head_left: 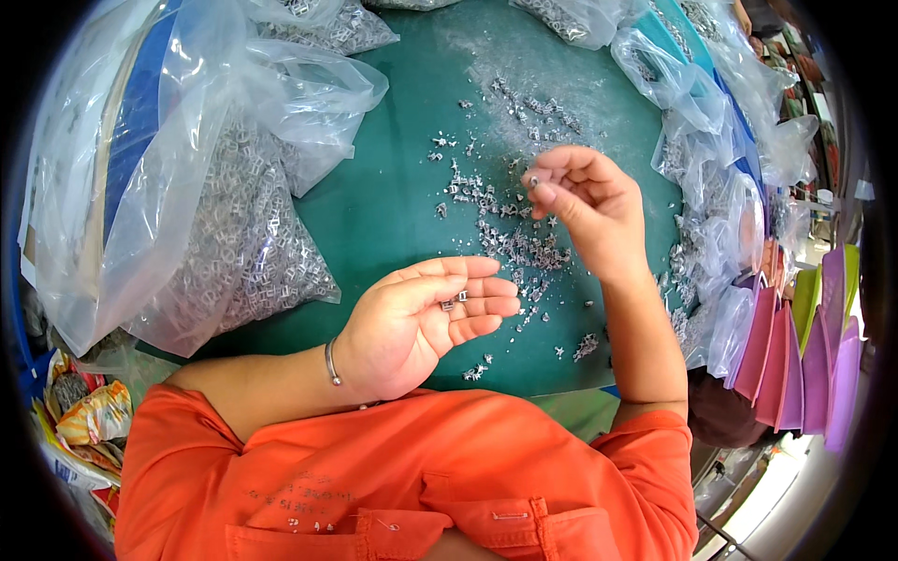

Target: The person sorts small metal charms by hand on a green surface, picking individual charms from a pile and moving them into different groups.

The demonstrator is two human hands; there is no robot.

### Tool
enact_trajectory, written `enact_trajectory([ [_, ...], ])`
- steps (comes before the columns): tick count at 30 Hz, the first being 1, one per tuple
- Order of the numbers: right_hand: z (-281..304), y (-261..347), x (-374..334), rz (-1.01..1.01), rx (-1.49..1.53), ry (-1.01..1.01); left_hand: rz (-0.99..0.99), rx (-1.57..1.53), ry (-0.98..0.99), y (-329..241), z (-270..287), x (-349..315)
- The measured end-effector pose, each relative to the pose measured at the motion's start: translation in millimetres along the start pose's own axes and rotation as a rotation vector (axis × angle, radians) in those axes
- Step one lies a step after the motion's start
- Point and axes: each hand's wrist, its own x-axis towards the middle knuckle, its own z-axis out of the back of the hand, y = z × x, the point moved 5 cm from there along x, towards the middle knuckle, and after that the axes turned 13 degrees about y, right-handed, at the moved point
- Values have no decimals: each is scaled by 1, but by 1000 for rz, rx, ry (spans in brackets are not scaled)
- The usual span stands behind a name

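My left hand [398, 323] is turned palm up and lightly cupped, with a few small silvery metal parts [455, 301] resting on its fingers. Between thumb and forefinger, my right hand [599, 210] pinches one small metal piece [534, 181]. That hand is raised to the right of the left one, and the two are apart. Beneath and between them, a loose pile of similar metal parts [524, 248] is strewn over the green tabletop [393, 206]. The exact shape of the pinched piece is too small to make out.
A large clear plastic bag full of metal parts [253, 252] stands at the left. More filled bags [561, 21] line the far edge and a bag [697, 234] the right side. Pink and purple plastic bins [786, 365] are beyond the table at right. Grey dust [552, 75] marks the far tabletop.
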Motion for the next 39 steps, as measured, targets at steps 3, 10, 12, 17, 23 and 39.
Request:
enact_trajectory([
  [3, -10, 6, -12, 147, 17, -47, 8, 27, -20, 0, -1, 1],
  [10, -16, 11, -27, 180, -6, -79, 35, 91, -26, 1, 0, 2],
  [12, -19, 11, -33, 185, 2, -81, 43, 134, -25, 3, -1, 1],
  [17, -55, 22, -51, 279, -618, 120, 62, 164, 0, 5, 1, 0],
  [23, -64, 28, -55, 400, -669, 126, 38, 230, 52, 7, -1, 0],
  [39, 198, 107, 21, 365, 177, -727, 75, 59, 39, 4, 2, 2],
])
